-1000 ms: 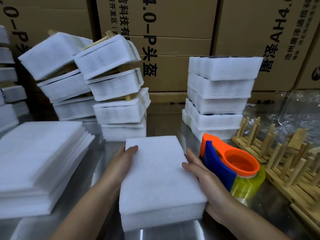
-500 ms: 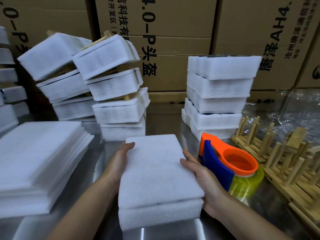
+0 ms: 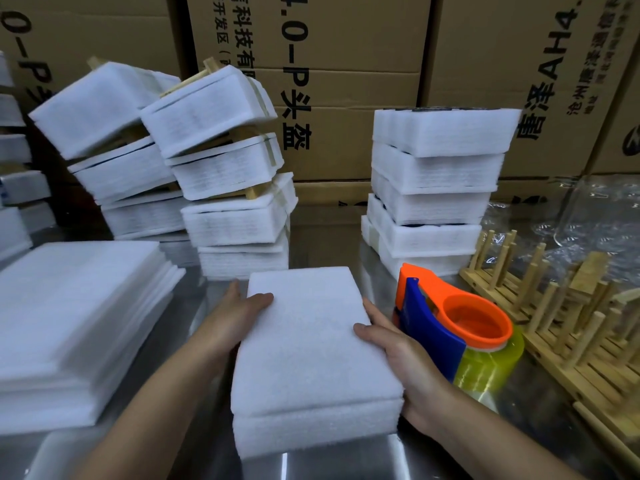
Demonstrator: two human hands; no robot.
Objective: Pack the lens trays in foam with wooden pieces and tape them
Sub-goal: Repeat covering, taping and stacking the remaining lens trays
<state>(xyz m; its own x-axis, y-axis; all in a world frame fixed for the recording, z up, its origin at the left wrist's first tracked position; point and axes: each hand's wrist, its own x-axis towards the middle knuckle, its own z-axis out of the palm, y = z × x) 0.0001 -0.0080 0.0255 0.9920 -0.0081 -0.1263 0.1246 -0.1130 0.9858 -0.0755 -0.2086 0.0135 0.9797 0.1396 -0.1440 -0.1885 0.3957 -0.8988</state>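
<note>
The left hand [image 3: 239, 313] and right hand [image 3: 405, 355], thumbs on top, grip the long sides of the white rectangular foam-wrapped bundle [image 3: 317, 358] at the shiny metal table's [image 3: 332, 460] front-edge middle, apparently squaring it before taping, which calls for freeing a hand for the orange-and-blue tape dispenser [image 3: 446, 320] just beside it.

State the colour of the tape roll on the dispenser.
The tape roll is translucent yellow, seen in the head view.
</note>
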